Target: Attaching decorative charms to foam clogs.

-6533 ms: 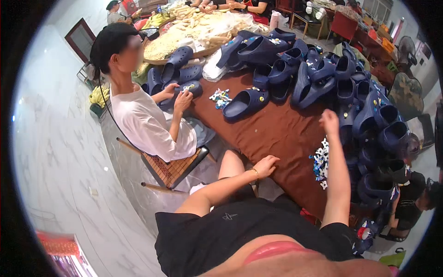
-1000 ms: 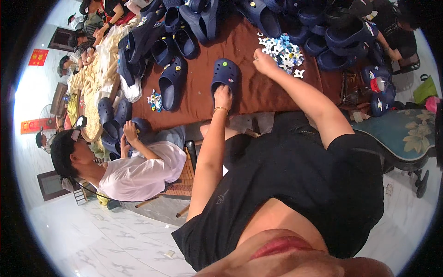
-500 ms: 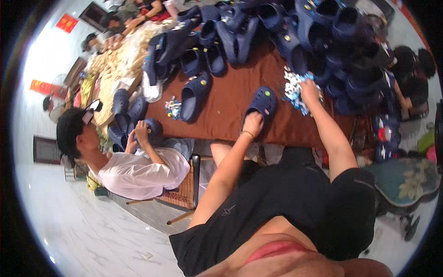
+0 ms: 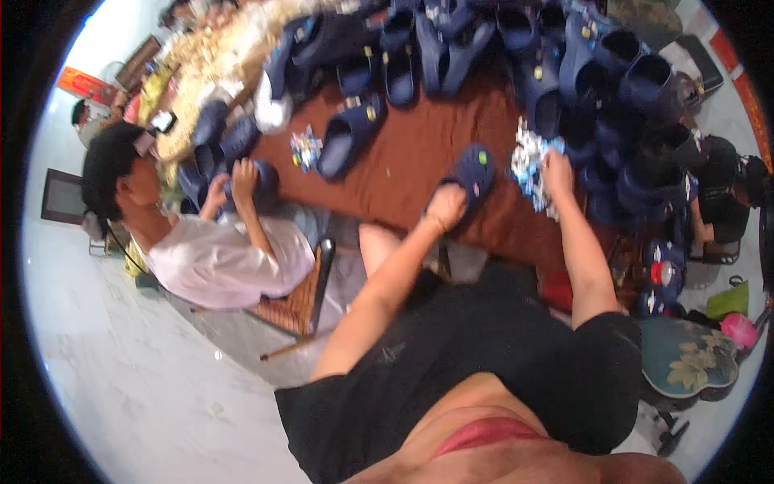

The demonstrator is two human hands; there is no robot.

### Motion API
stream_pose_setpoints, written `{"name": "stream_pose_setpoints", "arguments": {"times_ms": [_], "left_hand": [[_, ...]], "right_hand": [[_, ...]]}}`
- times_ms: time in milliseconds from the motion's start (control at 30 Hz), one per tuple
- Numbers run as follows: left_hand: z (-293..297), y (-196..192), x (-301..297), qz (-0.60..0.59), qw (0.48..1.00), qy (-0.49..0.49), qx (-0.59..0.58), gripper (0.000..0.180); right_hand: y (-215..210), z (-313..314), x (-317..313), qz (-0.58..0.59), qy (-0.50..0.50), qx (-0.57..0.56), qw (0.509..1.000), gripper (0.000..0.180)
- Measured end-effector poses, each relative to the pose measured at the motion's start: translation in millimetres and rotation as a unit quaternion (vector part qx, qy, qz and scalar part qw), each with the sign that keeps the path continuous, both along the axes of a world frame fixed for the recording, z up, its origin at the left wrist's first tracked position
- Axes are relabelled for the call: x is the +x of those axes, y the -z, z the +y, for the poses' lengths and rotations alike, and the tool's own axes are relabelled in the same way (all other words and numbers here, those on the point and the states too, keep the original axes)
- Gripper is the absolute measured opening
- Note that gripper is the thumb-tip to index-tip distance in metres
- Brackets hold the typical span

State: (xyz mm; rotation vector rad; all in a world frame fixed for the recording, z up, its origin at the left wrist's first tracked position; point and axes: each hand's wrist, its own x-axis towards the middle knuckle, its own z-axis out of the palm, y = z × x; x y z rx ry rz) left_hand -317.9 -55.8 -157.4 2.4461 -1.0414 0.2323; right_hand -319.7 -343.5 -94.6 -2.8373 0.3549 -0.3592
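Observation:
My left hand (image 4: 448,205) reaches into the heel opening of a navy clog (image 4: 473,171) and holds it on the brown cloth. The fingers are hidden inside; a green and a pink decoration show on the clog's upper. At the right, my right hand (image 4: 558,172) rests on a heap of small white and blue pieces (image 4: 530,153), its fingers bunched downward. Whatever those fingers pinch is too small to make out. Another navy clog (image 4: 348,135) with small decorations lies to the left, beside a smaller pile of colourful pieces (image 4: 305,150).
Many navy clogs (image 4: 645,81) crowd the table's far and right sides. At the left a seated person (image 4: 218,250) handles a clog (image 4: 264,179). Beige pieces (image 4: 218,56) are heaped at the far left. A green cushioned seat (image 4: 685,355) stands at my right.
The view has shifted, so the table and clogs sit differently in the picture. My left hand stays in the clog, and my right hand stays at the white and blue heap.

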Motion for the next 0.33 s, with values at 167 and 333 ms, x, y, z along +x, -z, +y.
{"name": "stream_pose_setpoints", "arguments": {"times_ms": [167,333], "left_hand": [[-6,-10,9,0.025,0.999,0.028,-0.033,0.012],[0,-8,-5,0.056,0.997,0.02,-0.044,0.014]], "right_hand": [[-3,3,26,-0.108,0.008,0.137,0.985,0.023],[-14,95,38,-0.095,-0.178,0.233,0.951,0.018]]}}
